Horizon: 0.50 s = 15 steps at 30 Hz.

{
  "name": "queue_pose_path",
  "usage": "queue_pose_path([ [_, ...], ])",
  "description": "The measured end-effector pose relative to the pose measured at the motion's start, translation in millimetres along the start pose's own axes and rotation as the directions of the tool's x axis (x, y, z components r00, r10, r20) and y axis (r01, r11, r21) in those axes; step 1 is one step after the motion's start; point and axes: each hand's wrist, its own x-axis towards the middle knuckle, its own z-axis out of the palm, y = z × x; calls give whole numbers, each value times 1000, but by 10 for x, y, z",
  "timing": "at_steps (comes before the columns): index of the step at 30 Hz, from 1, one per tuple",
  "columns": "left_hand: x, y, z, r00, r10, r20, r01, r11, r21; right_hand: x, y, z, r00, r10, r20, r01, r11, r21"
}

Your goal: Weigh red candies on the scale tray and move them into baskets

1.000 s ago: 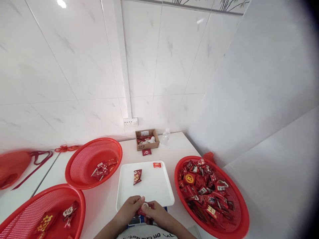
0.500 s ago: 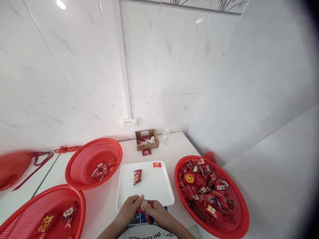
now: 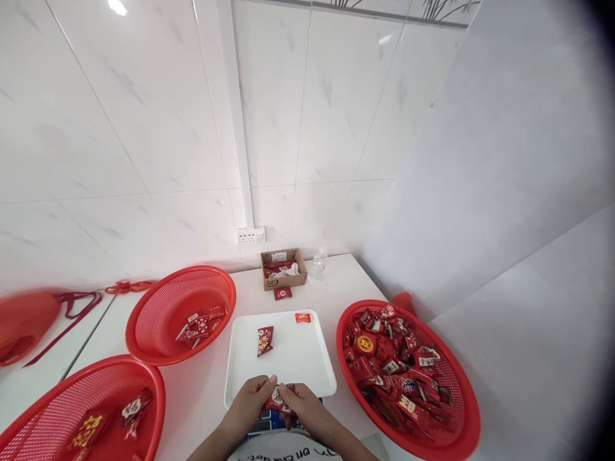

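Between my two hands is a dark red snack packet point(image 3: 275, 400) with a pale round print. My left hand point(image 3: 252, 398) pinches its left side, thumb on top. The fingers of my right hand point(image 3: 302, 404) close round its right side, the thumb resting near the print. Just beyond my hands lies a white tray point(image 3: 245, 378). On it sit a dark red packet point(image 3: 265, 341) with gold lettering and a small bright red packet point(image 3: 302, 317) near the far right corner.
A red basket point(image 3: 473, 410) heaped with red packets stands right. Two red baskets with a few packets, one farther point(image 3: 158, 307) and one nearer point(image 3: 161, 410), stand left. Behind the tray are a small cardboard box point(image 3: 284, 282), a red packet point(image 3: 283, 293) and a clear plastic object point(image 3: 318, 266).
My right thumb has shifted slightly on the held packet, and more of its round print shows. Everything on the table stays where it was.
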Motion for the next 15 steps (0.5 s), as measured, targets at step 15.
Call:
queue_pose_path([
  [15, -38, 35, -11, 998, 3, 63, -14, 984, 177, 52, 61, -15, 989, -28, -147, 41, 996, 84],
])
